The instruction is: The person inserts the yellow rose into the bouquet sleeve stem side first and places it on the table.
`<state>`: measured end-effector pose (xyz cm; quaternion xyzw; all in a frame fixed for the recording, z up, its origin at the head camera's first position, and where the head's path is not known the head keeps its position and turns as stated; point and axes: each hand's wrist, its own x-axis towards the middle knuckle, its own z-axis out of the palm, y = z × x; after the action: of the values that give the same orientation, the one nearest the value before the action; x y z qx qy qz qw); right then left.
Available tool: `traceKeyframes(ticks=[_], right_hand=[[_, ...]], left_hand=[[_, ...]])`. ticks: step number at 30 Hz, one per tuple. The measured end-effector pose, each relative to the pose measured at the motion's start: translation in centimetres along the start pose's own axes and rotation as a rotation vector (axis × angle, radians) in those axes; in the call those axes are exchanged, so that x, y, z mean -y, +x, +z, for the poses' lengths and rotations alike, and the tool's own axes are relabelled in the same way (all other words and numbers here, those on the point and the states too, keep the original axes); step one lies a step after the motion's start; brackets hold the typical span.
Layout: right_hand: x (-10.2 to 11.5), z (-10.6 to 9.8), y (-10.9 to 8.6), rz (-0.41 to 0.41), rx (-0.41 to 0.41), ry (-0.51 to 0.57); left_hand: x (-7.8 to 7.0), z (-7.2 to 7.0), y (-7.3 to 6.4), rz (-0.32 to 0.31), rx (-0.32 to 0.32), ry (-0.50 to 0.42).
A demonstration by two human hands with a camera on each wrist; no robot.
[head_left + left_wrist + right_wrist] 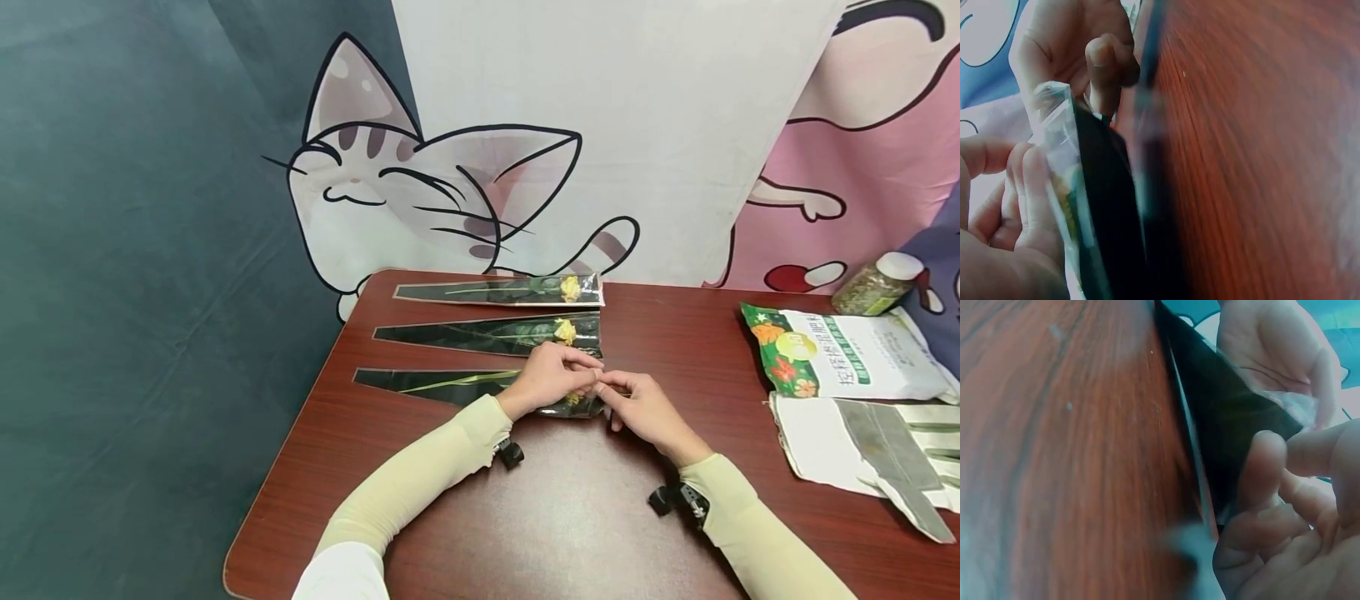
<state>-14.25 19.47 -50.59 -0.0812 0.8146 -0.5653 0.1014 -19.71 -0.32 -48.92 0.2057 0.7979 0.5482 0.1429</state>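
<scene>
Both hands meet at the wide right end of the nearest flower sleeve [442, 386], a long tapered bag with a black back and clear front. My left hand [551, 377] pinches its clear film rim [1060, 119] between thumb and fingers. From the right side, my right hand [647, 408] pinches the same end at the corner, its thumb against the dark back [1222, 419]. That end stands raised off the table in the wrist views. Inside lies a yellow flower [574, 398] with a green stem [465, 380], partly hidden by the left hand.
Two similar sleeves, the middle one [480, 332] and the far one [487, 292], lie parallel beyond, each with a yellow flower. At the right are a printed bag [862, 354], a lidded jar [873, 287] and grey-white gloves [862, 442]. The reddish-brown table [330, 492] ends at the left.
</scene>
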Motion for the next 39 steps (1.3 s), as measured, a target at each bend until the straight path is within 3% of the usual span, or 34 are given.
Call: traceKeyframes(ticks=[7, 11, 17, 23, 27, 32, 39], right_hand=[[0.1, -1.1, -0.3, 0.033, -0.044, -0.017], [0.4, -1.5, -0.3, 0.072, -0.081, -0.027], [0.7, -2.0, -0.2, 0.120, -0.132, -0.028], [0.7, -1.5, -0.1, 0.215, -0.113, 0.055], [0.7, -1.0, 0.0, 0.301, -0.090, 0.117], [0.5, -0.7, 0.5, 0.352, -0.075, 0.212], [0.5, -1.0, 0.2, 0.313, -0.060, 0.368]], left_hand=[[0.0, -0.2, 0.0, -0.026, 0.106, -0.010], [-0.2, -0.9, -0.3, -0.006, 0.117, -0.018], [0.2, -3.2, -1.0, 0.059, 0.077, 0.130], [1.3, -6.5, -2.9, -0.008, 0.081, 0.228], [2.3, -8.0, -4.0, -0.049, 0.094, 0.359], [3.1, -8.7, -4.8, -0.060, 0.126, 0.495], [3.4, -8.5, -4.9, -0.057, 0.157, 0.556]])
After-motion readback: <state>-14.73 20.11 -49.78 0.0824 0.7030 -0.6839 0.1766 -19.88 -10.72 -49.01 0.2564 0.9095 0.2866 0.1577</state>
